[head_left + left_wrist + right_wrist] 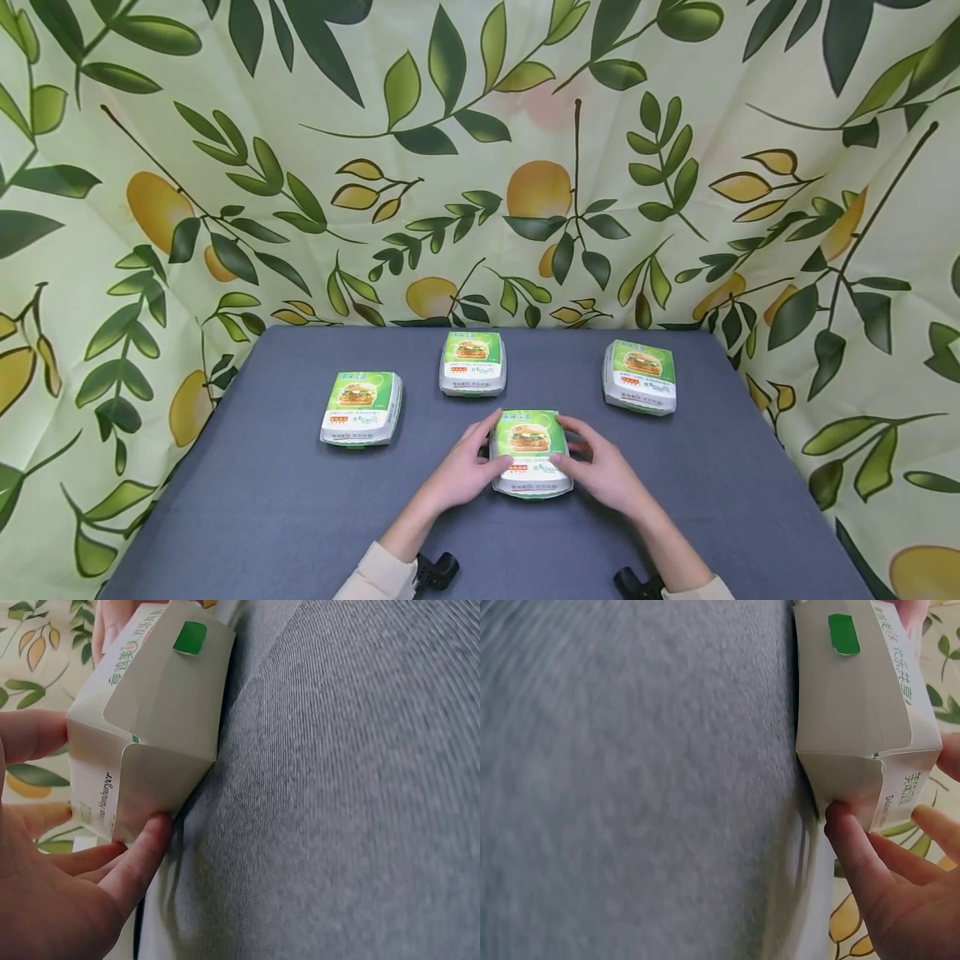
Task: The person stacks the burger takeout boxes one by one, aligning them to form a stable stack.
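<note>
Head view, fingers: both my hands are clamped on one burger box; my left hand (468,468) bends round its left side, my right hand (603,477) round its right side, each with a thumb over the lid's edge.
Held burger box (531,454): just below and right of the frame's centre, between my palms, lid closed, green half toward the top of the frame and white half toward me; a burger is printed across the lid.
Left wrist view: my thumb meets the lid edge at the left border, and a fingertip (156,829) presses the box's side below the middle; a green tab (190,637) shows on the front wall at the top.
Right wrist view: a fingertip (840,817) presses the opposite side, right of centre; whether the base sits fully flat on the cloth, I can't tell.
Wrists: cream sleeves (378,573) at the bottom edge, a black device (437,572) beside my left wrist, another (637,583) beside my right.
Matching boxes: one left of centre (362,408), one just above centre (472,364), one toward the right (640,377), all closed and apart.
Tabletop (262,508): grey-blue, filling the lower middle.
Backdrop (540,125): pale cloth with leaves and orange fruit, across the top and both sides.
</note>
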A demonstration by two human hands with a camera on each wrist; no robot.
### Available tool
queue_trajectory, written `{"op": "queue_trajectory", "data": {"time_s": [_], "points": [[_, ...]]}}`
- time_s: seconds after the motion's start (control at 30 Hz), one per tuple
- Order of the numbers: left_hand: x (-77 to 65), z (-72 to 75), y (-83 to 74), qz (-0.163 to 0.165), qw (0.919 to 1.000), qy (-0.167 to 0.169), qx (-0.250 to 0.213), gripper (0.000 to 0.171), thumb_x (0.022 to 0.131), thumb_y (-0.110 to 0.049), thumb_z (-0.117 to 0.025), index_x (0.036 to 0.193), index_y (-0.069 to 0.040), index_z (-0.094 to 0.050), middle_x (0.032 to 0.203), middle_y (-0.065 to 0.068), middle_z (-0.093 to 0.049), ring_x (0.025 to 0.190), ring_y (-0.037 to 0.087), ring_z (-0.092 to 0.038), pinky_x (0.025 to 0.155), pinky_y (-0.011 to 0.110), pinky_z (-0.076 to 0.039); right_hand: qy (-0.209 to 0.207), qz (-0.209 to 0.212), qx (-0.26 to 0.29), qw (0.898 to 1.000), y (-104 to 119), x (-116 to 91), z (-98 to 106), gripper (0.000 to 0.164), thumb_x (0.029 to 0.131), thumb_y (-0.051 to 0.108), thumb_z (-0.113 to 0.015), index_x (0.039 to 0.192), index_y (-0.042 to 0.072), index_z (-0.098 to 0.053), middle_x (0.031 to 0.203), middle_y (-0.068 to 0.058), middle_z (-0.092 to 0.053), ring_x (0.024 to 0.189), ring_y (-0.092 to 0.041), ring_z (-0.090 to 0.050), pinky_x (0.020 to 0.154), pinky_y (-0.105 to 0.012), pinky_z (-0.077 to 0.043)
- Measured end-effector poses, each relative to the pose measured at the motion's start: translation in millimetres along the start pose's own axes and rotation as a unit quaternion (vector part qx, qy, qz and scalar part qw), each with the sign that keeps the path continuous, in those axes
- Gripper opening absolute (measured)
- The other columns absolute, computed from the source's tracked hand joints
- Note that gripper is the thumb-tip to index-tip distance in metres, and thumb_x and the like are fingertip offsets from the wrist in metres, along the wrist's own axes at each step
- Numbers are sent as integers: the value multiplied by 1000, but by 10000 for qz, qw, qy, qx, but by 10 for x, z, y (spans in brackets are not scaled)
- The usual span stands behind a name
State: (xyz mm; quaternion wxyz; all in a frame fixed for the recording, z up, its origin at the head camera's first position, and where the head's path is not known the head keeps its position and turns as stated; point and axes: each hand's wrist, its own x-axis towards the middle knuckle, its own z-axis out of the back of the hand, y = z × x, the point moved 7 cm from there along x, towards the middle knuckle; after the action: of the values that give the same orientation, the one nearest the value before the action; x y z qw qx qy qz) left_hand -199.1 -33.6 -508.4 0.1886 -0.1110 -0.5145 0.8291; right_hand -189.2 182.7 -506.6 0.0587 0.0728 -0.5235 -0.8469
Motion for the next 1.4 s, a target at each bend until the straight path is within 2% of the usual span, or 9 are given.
{"op": "queue_trajectory", "data": {"time_s": [0.17, 0.43, 0.7, 1.0, 1.23, 1.4], "points": [[-44, 42, 32, 49, 10000, 26, -79, 72, 100, -29, -66, 160, -9, -31, 147, 17, -44, 125, 30, -52, 92, 37, -54, -39, 102, 23, 9999, 23, 4, -58, 63, 93, 26, -76, 149, 13, -51, 148, -16, -51, 121, -33, -61, 89, -34, -52], [-80, 102, 58, -23, 10000, -20, -53, 72, 100, -30, -66, 159, -7, -32, 147, 18, -44, 125, 32, -51, 95, 39, -53, -61, 162, 133, 9998, 54, 15, -129, 63, 92, 26, -78, 148, 14, -53, 148, -14, -52, 121, -32, -61, 89, -35, -53], [-111, 137, 89, 57, 9998, 14, -180, 73, 100, -30, -66, 160, -9, -31, 147, 19, -43, 127, 33, -51, 93, 36, -54, -63, 238, 192, 9995, 98, 9, -184, 63, 92, 25, -77, 148, 11, -52, 148, -17, -52, 121, -32, -60, 89, -33, -53], [-141, 137, 107, 178, 9988, 127, -448, 90, 91, -32, -78, 162, -13, -26, 148, 19, -39, 106, 27, -66, 83, 31, -55, -159, 193, 172, 9995, 131, 4, -206, 62, 91, 25, -78, 147, 11, -54, 147, -15, -53, 121, -30, -61, 89, -34, -52], [-153, 169, 105, 75, 9989, 11, -452, 90, 89, -32, -80, 161, -14, -29, 151, 16, -38, 120, 32, -57, 86, 33, -55, -212, 119, 46, 9997, 121, 6, -213, 63, 89, 27, -80, 146, 16, -55, 147, -12, -53, 120, -29, -62, 90, -37, -52], [-151, 182, 96, -49, 9990, 9, -433, 91, 88, -31, -81, 160, -12, -29, 160, 14, -30, 130, 36, -48, 88, 34, -55, -140, 119, 51, 9998, 128, 7, -206, 65, 89, 28, -81, 147, 16, -55, 147, -12, -52, 122, -31, -60, 91, -36, -53]]}}
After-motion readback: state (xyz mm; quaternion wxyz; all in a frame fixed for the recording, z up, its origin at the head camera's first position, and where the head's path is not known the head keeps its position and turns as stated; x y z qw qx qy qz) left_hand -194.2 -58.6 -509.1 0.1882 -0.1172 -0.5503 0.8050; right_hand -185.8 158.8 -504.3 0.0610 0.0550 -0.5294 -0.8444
